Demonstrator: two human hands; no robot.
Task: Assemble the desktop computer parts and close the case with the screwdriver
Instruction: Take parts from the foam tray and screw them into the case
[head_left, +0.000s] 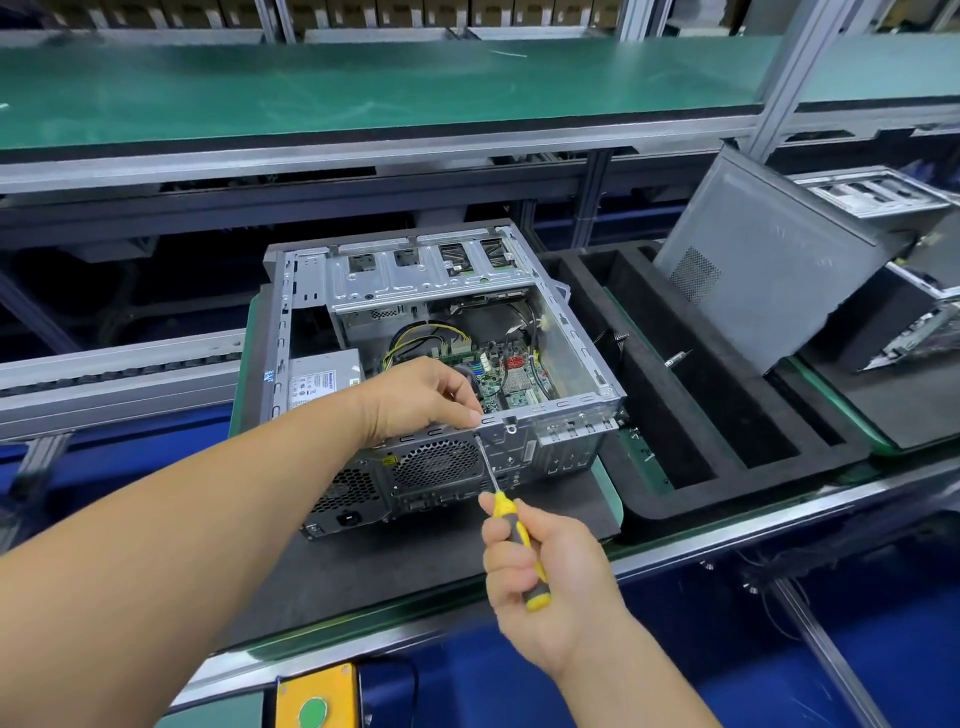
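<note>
An open grey computer case (566, 322) lies on its side on a dark mat, its motherboard (514, 374), yellow cables and power supply (322, 382) showing. My right hand (545, 577) grips a yellow and grey screwdriver (511, 525); its thin shaft points up to the top edge of the case's rear panel, beside the fan grille (434, 465). My left hand (421, 400) rests on that rear edge, fingertips pinched together right at the screwdriver's tip. What they pinch is too small to see.
A black foam tray (691, 415) with long slots sits right of the case. A grey side panel (769, 291) leans against another case at the far right. A green shelf (363, 88) runs behind. A yellow box with a green button (314, 706) is at the near edge.
</note>
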